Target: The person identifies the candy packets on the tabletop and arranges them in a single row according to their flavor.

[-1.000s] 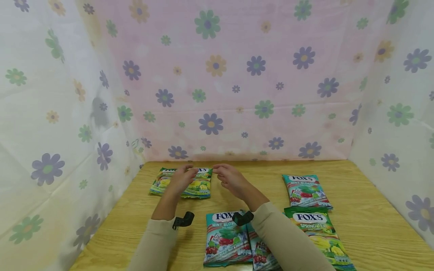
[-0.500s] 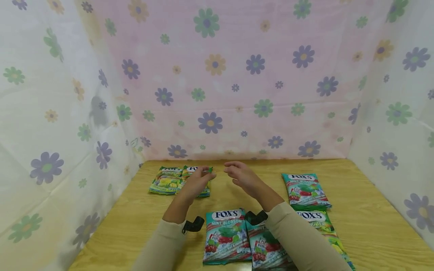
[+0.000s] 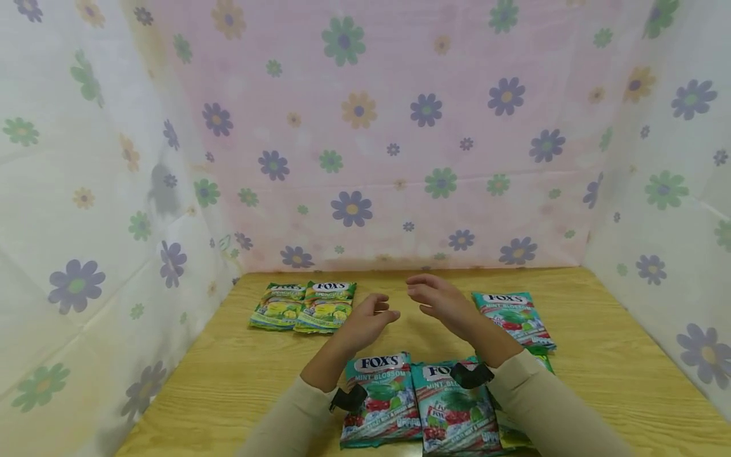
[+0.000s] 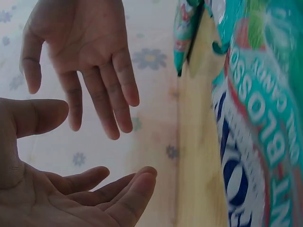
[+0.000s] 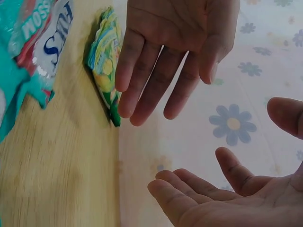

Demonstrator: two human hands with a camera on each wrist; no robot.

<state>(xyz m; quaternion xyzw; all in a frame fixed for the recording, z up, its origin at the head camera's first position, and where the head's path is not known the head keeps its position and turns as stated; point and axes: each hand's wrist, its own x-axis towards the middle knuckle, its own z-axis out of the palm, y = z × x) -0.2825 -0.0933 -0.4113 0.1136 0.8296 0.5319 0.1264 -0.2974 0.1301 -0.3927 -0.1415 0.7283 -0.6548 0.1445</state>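
Both hands hover over the middle of the table with nothing in them. My left hand (image 3: pixel 365 324) is just right of two green-yellow Spring Tea candy bags, one (image 3: pixel 325 307) overlapping the other (image 3: pixel 276 308). Its fingers are loosely bent, the palm facing inward. My right hand (image 3: pixel 444 306) faces it, fingers relaxed, left of a teal Mint Blossom candy bag (image 3: pixel 514 317) at the back right. In the left wrist view the right hand (image 4: pixel 85 61) hangs with fingers straight. Below the wrists lie two more Mint Blossom bags, a left one (image 3: pixel 381 406) and a right one (image 3: pixel 455 412).
Another green-yellow bag (image 3: pixel 511 431) is mostly hidden under the right sleeve (image 3: pixel 548 406). The wooden table (image 3: pixel 200 393) is enclosed by flowered cloth at the back (image 3: pixel 388 171) and on both sides.
Both hands have moved right, away from the Spring Tea bags, which now show fully. The right sleeve covers more of the green-yellow bag at the right. The bags have not visibly moved.
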